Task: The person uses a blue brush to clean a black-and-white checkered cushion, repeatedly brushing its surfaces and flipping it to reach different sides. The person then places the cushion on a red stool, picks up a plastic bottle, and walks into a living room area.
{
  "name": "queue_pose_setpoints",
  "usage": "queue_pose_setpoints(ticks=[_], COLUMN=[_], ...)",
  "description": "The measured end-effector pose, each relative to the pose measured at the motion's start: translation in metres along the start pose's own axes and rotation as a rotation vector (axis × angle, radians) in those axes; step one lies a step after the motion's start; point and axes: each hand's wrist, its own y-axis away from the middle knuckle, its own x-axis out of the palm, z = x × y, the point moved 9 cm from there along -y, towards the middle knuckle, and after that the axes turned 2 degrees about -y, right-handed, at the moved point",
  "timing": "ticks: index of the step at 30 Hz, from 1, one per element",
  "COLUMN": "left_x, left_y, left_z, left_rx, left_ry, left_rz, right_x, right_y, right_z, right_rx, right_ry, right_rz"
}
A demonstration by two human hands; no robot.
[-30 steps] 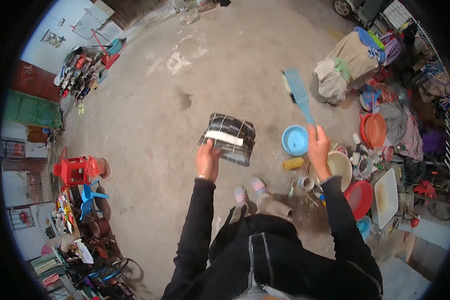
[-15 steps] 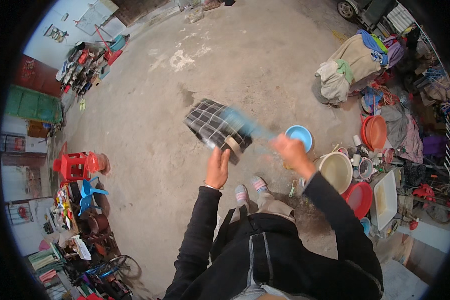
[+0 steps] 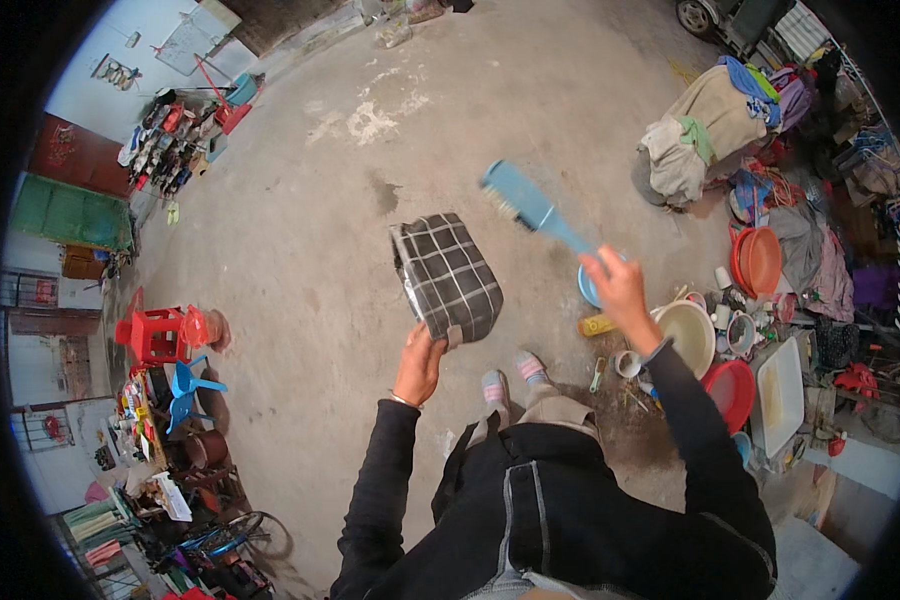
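My left hand (image 3: 419, 369) is closed on the lower end of a checked fabric pouch (image 3: 450, 277), dark grey with white lines, near a small beige tab. The pouch hangs in front of me above the concrete floor. In my right hand (image 3: 620, 288) I grip the handle of a blue scrubbing brush (image 3: 532, 204). Its pale bristles face down and left, and its head is apart from the pouch, up and to the right of it. Below my right hand a light-blue basin (image 3: 588, 287) is partly covered.
On the right stand a cream bucket (image 3: 686, 336), a red basin (image 3: 730, 392), a white tub (image 3: 780, 396) and orange basins (image 3: 757, 262). A heap of cloths (image 3: 705, 130) lies farther off. To the left are a red stool (image 3: 157, 335) and a blue stool (image 3: 188, 388).
The brush has lifted off the pouch and swung up and to the right with my right hand. My left hand has tilted the pouch, so more of its checked side shows.
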Motion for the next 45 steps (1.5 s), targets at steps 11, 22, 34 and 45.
queue_pose_setpoints(ticks=[11,22,34,45], left_x=[-0.022,-0.036,-0.054,-0.048], left_y=[0.023,0.026,0.02,0.033], left_z=[-0.016,-0.039,-0.051,-0.025], left_rx=[-0.087,0.097,0.234,-0.025], left_ry=[0.025,-0.155,-0.302,-0.146], left_rz=[0.172,0.217,0.161,0.02], right_x=[-0.006,-0.007,0.01,0.02], right_y=[-0.015,0.021,0.045,0.073], right_z=[0.023,0.051,-0.037,-0.105], right_rx=[-0.205,-0.386,-0.166,0.256], right_ry=[0.025,0.075,0.263,0.36], right_rz=[0.038,0.123,0.012,0.072])
